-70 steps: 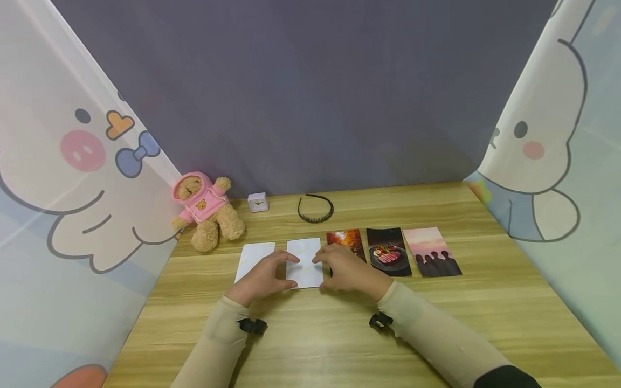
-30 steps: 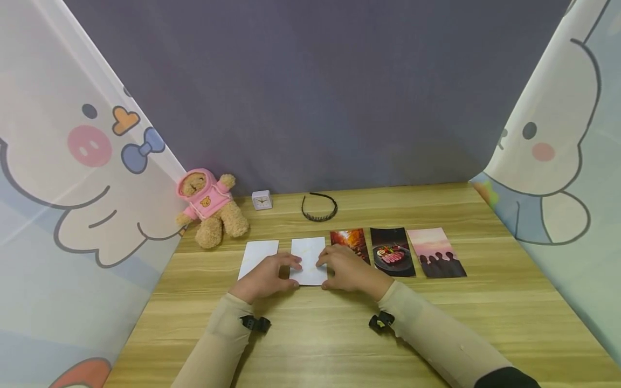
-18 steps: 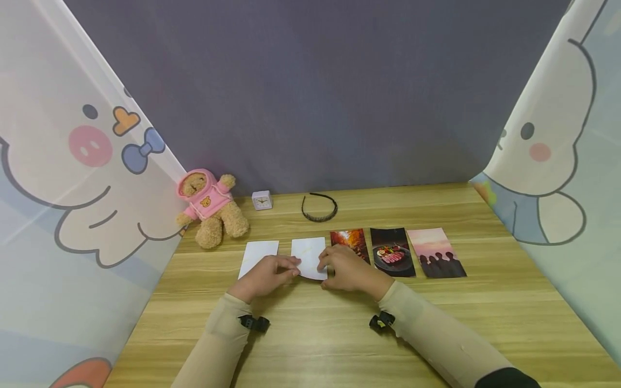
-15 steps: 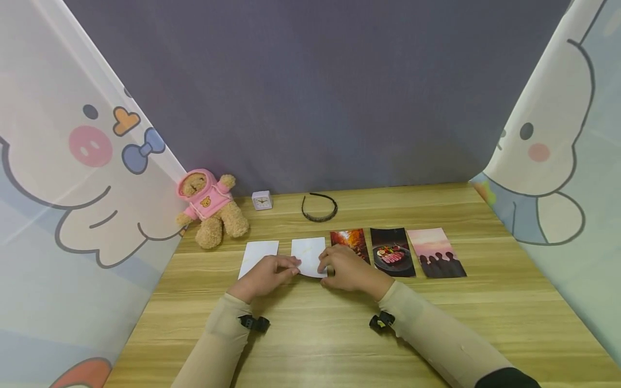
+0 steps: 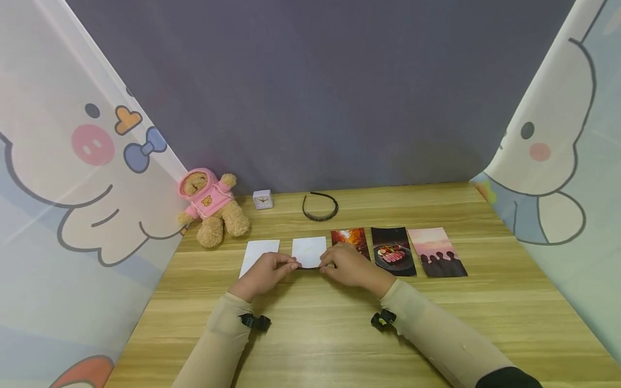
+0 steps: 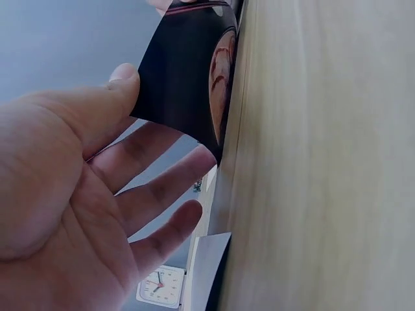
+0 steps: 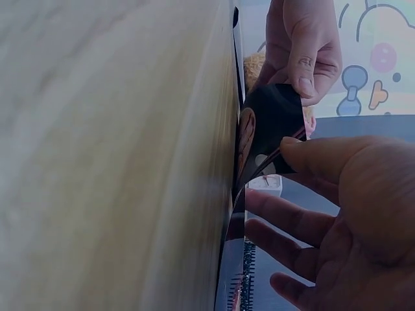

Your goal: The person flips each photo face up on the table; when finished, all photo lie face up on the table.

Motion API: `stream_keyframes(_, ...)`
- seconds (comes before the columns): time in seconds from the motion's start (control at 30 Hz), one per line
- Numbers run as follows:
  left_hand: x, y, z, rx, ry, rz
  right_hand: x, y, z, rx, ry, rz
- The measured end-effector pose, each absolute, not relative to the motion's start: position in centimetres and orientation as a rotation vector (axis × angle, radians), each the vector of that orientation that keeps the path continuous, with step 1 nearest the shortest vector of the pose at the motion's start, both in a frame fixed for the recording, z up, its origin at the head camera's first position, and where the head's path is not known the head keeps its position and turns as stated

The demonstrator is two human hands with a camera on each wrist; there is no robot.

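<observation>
A photo card [image 5: 309,250] lies white side up in the middle of the row, its near edge bent up off the table. My left hand [image 5: 267,274] pinches its near left corner; my right hand [image 5: 350,267] pinches the near right one. Seen in the left wrist view, the card's underside [image 6: 178,71] is a dark picture with a reddish round part, and thumb and fingers grip the corner. A second white-backed card [image 5: 254,252] lies flat beside my left hand. The autumn-trees photo card [image 5: 358,238] is partly hidden behind my right hand.
Right of the hands lie a steak-plate photo card [image 5: 394,254] and a pink-sky photo card [image 5: 436,250]. Farther back on the wooden table [image 5: 310,334] are a teddy bear in a pink hoodie [image 5: 208,200], a small white clock [image 5: 263,200] and a black headband [image 5: 321,217].
Both hands have gone from resting around the flat middle card to pinching its near corners. Its near edge has risen and curled up, away from the table's front; the other cards stay put.
</observation>
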State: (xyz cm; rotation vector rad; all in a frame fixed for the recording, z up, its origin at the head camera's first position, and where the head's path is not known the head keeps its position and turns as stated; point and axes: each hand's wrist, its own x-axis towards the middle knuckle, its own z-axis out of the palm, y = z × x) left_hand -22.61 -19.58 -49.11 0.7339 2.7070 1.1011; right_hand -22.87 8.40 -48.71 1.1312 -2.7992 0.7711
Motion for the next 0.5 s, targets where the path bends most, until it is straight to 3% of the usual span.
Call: stream_keyframes(0.5,-22.84,-19.21,-48.94,0.708,2.734,1.436,-23.25,8.61,-47.79,0.888,-2.784,1.133)
